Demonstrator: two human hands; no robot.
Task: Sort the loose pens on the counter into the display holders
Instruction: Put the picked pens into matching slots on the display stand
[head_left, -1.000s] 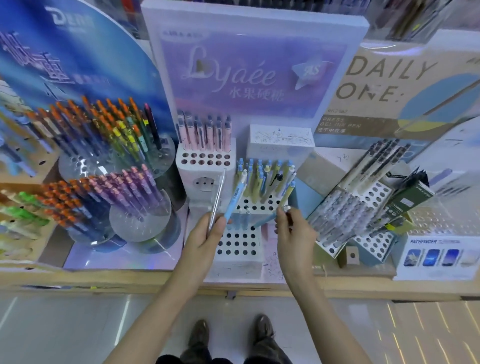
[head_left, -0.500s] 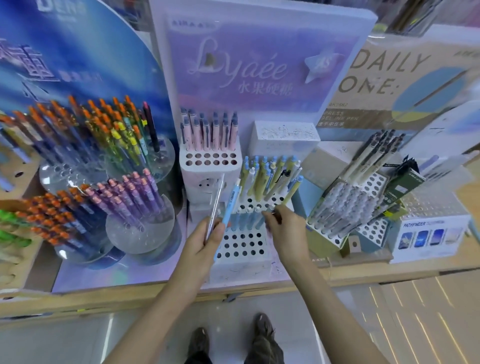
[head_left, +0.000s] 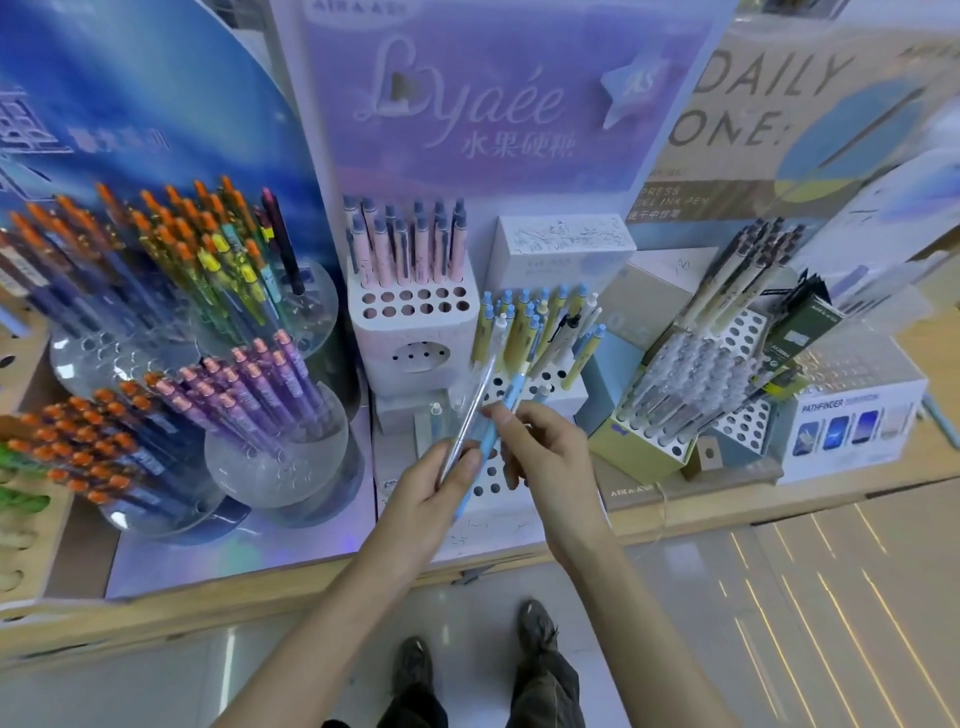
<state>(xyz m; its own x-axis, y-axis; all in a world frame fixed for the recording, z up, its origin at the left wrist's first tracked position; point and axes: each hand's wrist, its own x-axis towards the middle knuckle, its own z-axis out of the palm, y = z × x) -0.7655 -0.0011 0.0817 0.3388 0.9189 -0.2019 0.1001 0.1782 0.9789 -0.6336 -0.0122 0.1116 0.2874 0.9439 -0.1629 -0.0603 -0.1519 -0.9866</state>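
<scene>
Left hand (head_left: 431, 493) was low centre, fingers (head_left: 467, 462) curled and gripping two pens together: a clear pen (head_left: 475, 405) and a light blue pen (head_left: 513, 397). Both pens slanted up and away to the right, over the white stepped holder (head_left: 493, 512) at the middle of the bench (head_left: 727, 512). Right hand (head_left: 550, 457) was just right of the left, fingers curled, one fingertip (head_left: 496, 415) touching the light blue pen's upper part. Blurred, so could not tell if it actually pinched it.

The stepped holder's near tier showed open holes. Its far tier held yellow-and-blue pens (head_left: 519, 332), leaning right. Farther left of those, a tall white block (head_left: 415, 338) held pink pens (head_left: 415, 249) upright in its back rows, front holes open. Far left, round clear stands carried orange-capped pens (head_left: 171, 234) and purple pens (head_left: 260, 384). On the right, a tilted perforated holder (head_left: 748, 421) held pale pens (head_left: 691, 364), with a box marked PATHFINDER (head_left: 852, 426) right of it.
</scene>
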